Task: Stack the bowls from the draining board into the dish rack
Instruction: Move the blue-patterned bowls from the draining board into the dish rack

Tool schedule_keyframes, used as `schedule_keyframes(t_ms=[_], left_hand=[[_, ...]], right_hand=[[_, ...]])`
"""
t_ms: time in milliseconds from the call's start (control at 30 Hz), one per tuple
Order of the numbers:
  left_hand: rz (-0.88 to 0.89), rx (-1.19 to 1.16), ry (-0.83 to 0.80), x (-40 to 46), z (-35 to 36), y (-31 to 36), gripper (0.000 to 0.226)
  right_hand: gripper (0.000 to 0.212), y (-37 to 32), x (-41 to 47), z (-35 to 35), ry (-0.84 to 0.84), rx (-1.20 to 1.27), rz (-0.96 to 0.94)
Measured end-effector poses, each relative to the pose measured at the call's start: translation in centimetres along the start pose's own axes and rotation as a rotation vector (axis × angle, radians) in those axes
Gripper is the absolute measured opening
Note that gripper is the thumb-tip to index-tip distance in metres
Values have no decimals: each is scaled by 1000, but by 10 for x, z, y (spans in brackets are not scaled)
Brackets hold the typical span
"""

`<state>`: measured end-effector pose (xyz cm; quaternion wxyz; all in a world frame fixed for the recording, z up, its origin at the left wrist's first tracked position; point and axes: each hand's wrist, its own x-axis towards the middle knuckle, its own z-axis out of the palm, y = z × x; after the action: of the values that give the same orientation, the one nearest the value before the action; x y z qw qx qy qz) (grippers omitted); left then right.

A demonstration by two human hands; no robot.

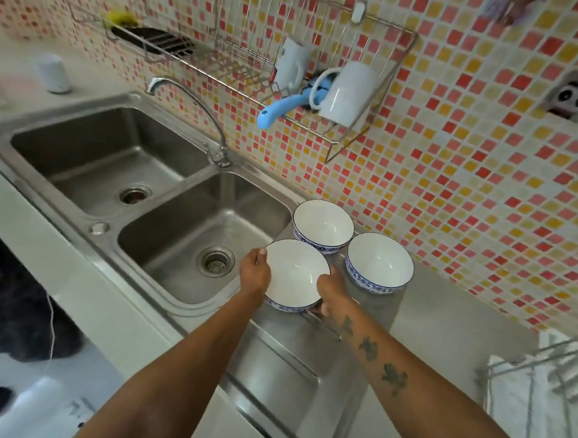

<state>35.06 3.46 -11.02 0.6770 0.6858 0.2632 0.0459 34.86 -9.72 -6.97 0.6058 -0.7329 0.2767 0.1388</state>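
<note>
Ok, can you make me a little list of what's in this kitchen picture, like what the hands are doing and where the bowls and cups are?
bowls: three, white inside, blue pattern outside, on the draining board
held bowl: near one, gripped at its rim
left hand: on its left rim
right hand: on its right rim
other bowls: back bowl, right bowl, untouched
dish rack: on the wall; two white mugs, blue handle
sink: empty

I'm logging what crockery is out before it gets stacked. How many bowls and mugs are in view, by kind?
Bowls: 3, all on the draining board: near bowl gripped by the left hand and right hand, back bowl, right bowl.
Mugs: 2, in the wall dish rack: left mug, right mug.
Total: 5
</note>
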Motion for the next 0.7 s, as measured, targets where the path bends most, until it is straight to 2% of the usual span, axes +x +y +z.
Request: schedule_keyframes(t_ms=[200, 333, 433, 533, 700], left_hand=[[24, -144, -49, -57, 4, 39, 33], [-45, -355, -204, -114, 6, 104, 34], [-43, -477, -402, -158, 5, 164, 33], [-80, -519, -728, -206, 9, 214, 41], [-11, -518, -1117, -294, 22, 253, 45]], right_hand=[[52, -27, -55, -36, 105, 97, -130], [51, -51, -118, -83, 163, 195, -279], [46, -76, -177, -123, 227, 275, -465], [55, -96, -237, -162, 288, 349, -690], [58, -101, -330, -238, 442, 237, -919]])
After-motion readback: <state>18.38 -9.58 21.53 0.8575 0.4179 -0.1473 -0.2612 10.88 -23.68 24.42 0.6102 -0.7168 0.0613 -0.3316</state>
